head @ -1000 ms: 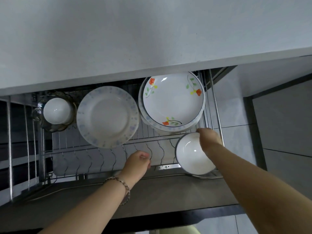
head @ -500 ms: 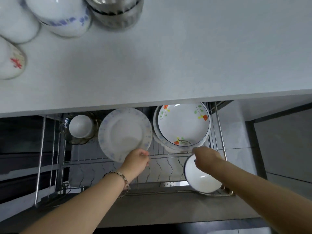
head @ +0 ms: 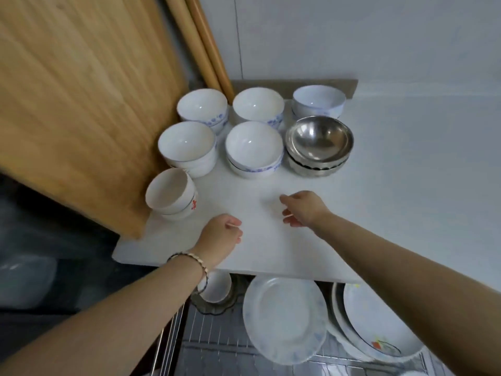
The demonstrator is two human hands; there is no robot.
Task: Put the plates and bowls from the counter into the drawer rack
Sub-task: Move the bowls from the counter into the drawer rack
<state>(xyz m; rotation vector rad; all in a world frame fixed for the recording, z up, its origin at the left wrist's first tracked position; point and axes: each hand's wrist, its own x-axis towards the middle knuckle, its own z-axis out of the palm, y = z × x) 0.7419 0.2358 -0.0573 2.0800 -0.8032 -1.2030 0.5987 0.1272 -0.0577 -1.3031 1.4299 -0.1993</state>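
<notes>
7 bowl groups wait on the counter [head: 393,202]; no plates left up there, so I'd call the task roughly half done.

Head view: the steel bowls [head: 319,143] are the reference. 1 pale bowl [head: 319,101] sits behind them, 4 white bowl stacks [head: 254,147] form a block to their left, and a red-marked stack [head: 176,194] is further left and nearer the edge. In front of them, the left hand [head: 219,240] is loosely curled and empty, and the right hand [head: 303,208] is relaxed, fingers apart, also empty. Below and in front, the drawer rack [head: 211,346] holds a blue-patterned plate [head: 284,318], floral plates [head: 379,329] and a small bowl [head: 217,287]. The rack's back is hidden under the counter and its front and right are cut off. Bowls per stack unclear.
</notes>
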